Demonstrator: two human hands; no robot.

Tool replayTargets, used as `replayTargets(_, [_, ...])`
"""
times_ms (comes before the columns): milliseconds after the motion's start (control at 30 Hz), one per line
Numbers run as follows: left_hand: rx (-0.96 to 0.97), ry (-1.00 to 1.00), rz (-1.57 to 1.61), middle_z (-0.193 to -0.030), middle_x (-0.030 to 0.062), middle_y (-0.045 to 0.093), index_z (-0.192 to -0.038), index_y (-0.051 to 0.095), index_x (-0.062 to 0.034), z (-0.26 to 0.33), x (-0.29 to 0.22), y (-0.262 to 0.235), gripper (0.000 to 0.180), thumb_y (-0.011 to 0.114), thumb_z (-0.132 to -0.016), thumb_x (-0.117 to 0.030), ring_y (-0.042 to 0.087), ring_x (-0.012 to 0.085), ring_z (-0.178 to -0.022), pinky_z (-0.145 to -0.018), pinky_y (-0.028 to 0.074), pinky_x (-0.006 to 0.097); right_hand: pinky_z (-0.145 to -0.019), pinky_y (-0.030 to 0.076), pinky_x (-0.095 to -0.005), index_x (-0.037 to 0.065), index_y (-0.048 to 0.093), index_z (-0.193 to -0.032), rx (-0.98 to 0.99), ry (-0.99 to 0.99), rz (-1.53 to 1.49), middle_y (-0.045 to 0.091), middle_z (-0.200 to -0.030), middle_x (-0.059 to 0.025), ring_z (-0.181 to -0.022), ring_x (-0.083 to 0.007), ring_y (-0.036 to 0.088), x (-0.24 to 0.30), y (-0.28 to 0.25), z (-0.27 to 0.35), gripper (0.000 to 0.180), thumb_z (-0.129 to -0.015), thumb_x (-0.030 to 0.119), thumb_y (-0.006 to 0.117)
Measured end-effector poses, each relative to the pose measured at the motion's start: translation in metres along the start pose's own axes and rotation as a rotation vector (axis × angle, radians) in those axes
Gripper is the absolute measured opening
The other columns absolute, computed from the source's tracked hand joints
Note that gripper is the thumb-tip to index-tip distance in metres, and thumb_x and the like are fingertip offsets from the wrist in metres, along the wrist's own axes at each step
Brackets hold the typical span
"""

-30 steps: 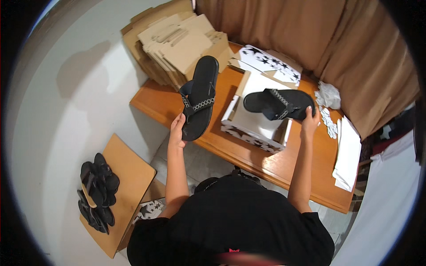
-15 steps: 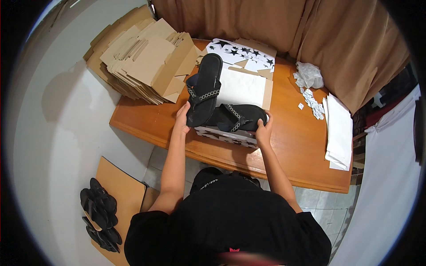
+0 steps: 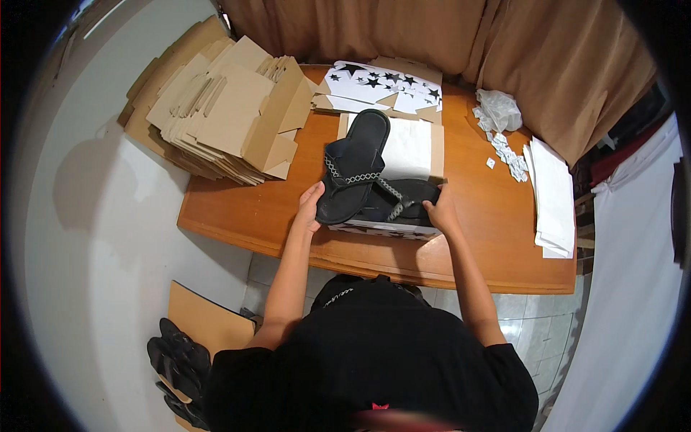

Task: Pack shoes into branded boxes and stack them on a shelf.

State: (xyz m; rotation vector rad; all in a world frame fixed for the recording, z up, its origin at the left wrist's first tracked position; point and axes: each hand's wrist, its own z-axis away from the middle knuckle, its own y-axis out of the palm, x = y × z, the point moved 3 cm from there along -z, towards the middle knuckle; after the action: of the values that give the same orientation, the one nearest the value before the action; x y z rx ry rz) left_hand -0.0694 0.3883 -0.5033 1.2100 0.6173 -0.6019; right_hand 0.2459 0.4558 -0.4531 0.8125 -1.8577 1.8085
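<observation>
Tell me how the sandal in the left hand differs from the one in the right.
The sandal in the left hand runs mostly up the picture, while the other sandal, in the right hand, runs crosswise. The first is gripped near its lower end, the other at its right end. The first shows nearly whole; the other is partly hidden behind it. Both are black with pale-patterned straps.

The upper sandal (image 3: 360, 169) conceals one end of the lower sandal (image 3: 423, 193); both obscure part of the white box (image 3: 389, 230). Most fingers of the left hand (image 3: 309, 209) are hidden. The black shirt (image 3: 374, 345), cut off below, partly covers the sandal pile (image 3: 176, 356). Small packets (image 3: 510, 157) show markings too small to read.
</observation>
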Motion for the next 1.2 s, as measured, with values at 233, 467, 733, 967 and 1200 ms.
replayTargets(233, [0.008, -0.047, -0.001, -0.105, 0.0123, 0.061, -0.110, 0.055, 0.0001, 0.000, -0.005, 0.003, 0.031, 0.056, -0.089, -0.023, 0.062, 0.0206, -0.092, -0.080, 0.051, 0.033, -0.085, 0.044, -0.0436, -0.006, 0.042, -0.115, 0.252, 0.133, 0.260, 0.053, -0.111, -0.0280, -0.104, -0.0422, 0.051, 0.013, 0.002, 0.005, 0.059, -0.068, 0.013, 0.074])
replayTargets(467, [-0.008, -0.066, 0.005, -0.097, 0.0089, 0.063, -0.105, 0.057, -0.0006, -0.001, -0.012, 0.012, 0.023, 0.057, -0.089, -0.018, 0.062, 0.0160, -0.085, -0.076, 0.052, 0.029, -0.091, 0.042, -0.0410, -0.005, 0.051, -0.108, 0.025, -0.359, 0.573, 0.052, -0.115, -0.0199, -0.110, -0.0358, 0.048, 0.026, 0.022, 0.003, 0.037, -0.078, 0.013, 0.062])
replayTargets(733, [0.095, -0.024, -0.380, -0.088, 0.0095, 0.066, -0.104, 0.061, 0.0050, 0.000, -0.067, 0.048, 0.026, 0.063, -0.084, -0.012, 0.062, 0.0113, -0.073, -0.065, 0.051, 0.022, -0.080, 0.048, -0.0371, 0.002, 0.038, -0.126, 0.083, -0.111, -0.767, 0.050, -0.115, -0.0165, -0.097, -0.0255, 0.056, 0.079, -0.014, -0.022, 0.052, -0.082, 0.015, 0.062])
replayTargets(967, [0.222, -0.135, -0.514, -0.089, 0.0098, 0.065, -0.105, 0.061, 0.0035, -0.019, -0.072, 0.082, 0.026, 0.061, -0.085, -0.013, 0.061, 0.0115, -0.078, -0.071, 0.050, 0.023, -0.041, 0.050, -0.0225, 0.005, 0.045, -0.122, 0.110, 0.080, -0.869, 0.060, -0.094, -0.0121, -0.067, -0.0145, 0.059, 0.054, -0.048, -0.030, 0.045, -0.081, 0.011, 0.062])
replayTargets(1200, [0.000, 0.012, -0.720, -0.131, 0.0164, 0.042, -0.134, 0.034, -0.0028, -0.046, -0.030, 0.024, 0.056, 0.055, -0.083, -0.008, 0.043, 0.0234, -0.119, -0.098, 0.035, 0.031, -0.042, 0.052, -0.0247, 0.001, 0.049, -0.115, -0.307, 0.137, -0.818, 0.061, -0.088, -0.0100, -0.063, -0.0140, 0.061, 0.022, -0.060, 0.002, 0.032, -0.084, 0.007, 0.057])
